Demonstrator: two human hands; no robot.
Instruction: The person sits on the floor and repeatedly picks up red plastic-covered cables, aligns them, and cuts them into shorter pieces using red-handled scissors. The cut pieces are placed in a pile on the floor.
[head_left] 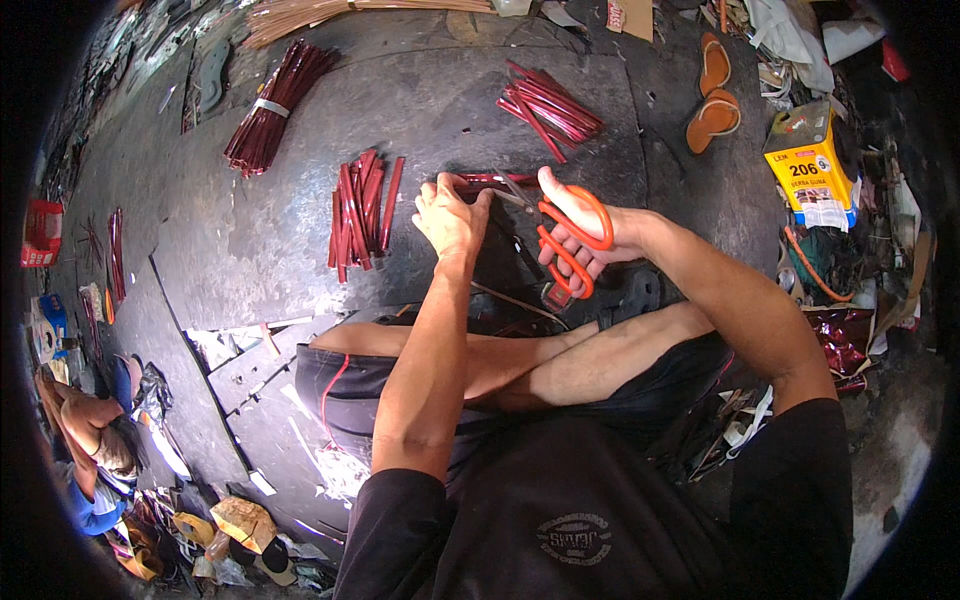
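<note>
In front of my crossed legs, my left hand (450, 215) is closed on a shiny dark-red strip (468, 178), pressing it down near the board. Orange-handled scissors (578, 262) sit in my right hand (600, 228), the fingers through the loops. Their blades stand apart and reach left to the strip, beside my left fingertips. Whether the strip is one layer or several, I cannot tell. A loose pile of short red strips (358, 215) lies left of my left hand. Another pile of red strips (548, 105) rests farther off, beyond the scissors.
A bundle of long red strips (272, 108), tied with a pale band, lies at the far left. Orange sandals (714, 120) and a yellow box (808, 165) are on the right. Thin pale sticks (350, 15) lie along the far edge. Another person (90, 430) is at the lower left.
</note>
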